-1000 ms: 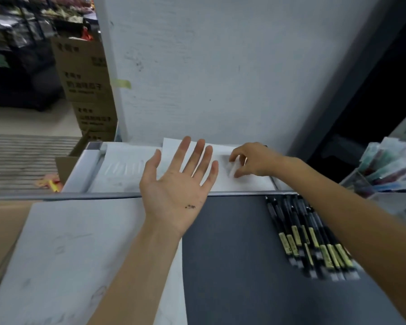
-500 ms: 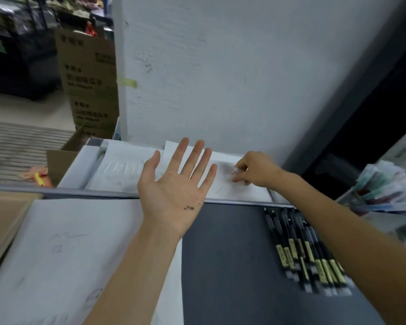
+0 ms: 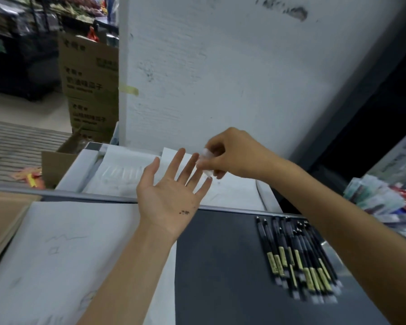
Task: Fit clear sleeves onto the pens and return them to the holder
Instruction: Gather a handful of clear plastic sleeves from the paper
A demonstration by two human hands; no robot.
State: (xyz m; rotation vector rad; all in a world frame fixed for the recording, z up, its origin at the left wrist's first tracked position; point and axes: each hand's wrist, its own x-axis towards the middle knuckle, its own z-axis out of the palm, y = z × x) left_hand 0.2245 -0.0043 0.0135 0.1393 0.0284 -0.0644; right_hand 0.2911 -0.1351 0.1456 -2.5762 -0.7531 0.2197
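Clear plastic shows in the head view between your right thumb and fingers. Your right hand (image 3: 230, 156) pinches a small bunch of sleeves (image 3: 204, 163), held up off the white sheets (image 3: 232, 193) behind the metal rail (image 3: 92, 198). The bunch is blurred, so you cannot count the sleeves. It hangs just over the fingertips of your left hand (image 3: 171, 195); whether it touches them cannot be told.

Your left hand is palm up, fingers straight and spread, and holds nothing. It hovers over the rail, between the paper (image 3: 56, 254) on your left and the dark mat (image 3: 220, 266) on your right.

Black pens (image 3: 295, 256) with yellow labels lie side by side on the mat, tips pointing away from you, partly under your right forearm and well apart from both hands.

Faint clear ridges (image 3: 124, 171) lie in a row on the far sheets left of your open hand; they are too pale to identify. A white wall (image 3: 220, 66) rises behind, with boxes (image 3: 89, 73) to its left and bright packets (image 3: 380, 198) at far right.
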